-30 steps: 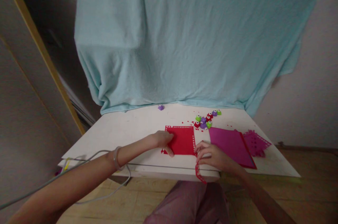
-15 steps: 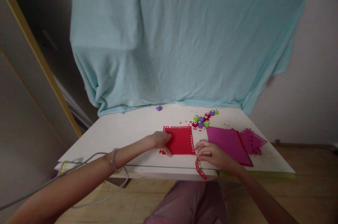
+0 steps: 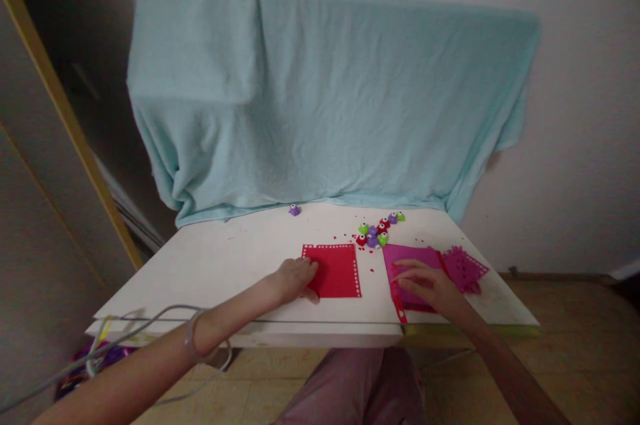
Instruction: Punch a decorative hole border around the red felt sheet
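A square red sheet (image 3: 337,271), with small round holes punched along its top and right borders, lies on the white table. My left hand (image 3: 295,278) rests on its left side, fingers and thumb spread apart against it. My right hand (image 3: 425,281) pinches a narrow red punched strip (image 3: 400,305), which hangs down apart from the sheet. Beneath that hand lies a magenta sheet (image 3: 413,255) with a red edge showing under it. Part of the strip is hidden by my fingers.
Several small purple, green and red eye-topped figures (image 3: 373,235) cluster behind the sheets, amid red paper bits. One purple figure (image 3: 294,210) stands alone farther back. A cut-out magenta piece (image 3: 463,268) lies at right. A grey cable (image 3: 165,311) crosses the left front edge. A blue cloth (image 3: 325,98) hangs behind.
My right hand has moved right, from the red sheet's right corner to over the magenta sheet, carrying the red strip. My left hand remains on the red sheet. The view has shifted slightly.
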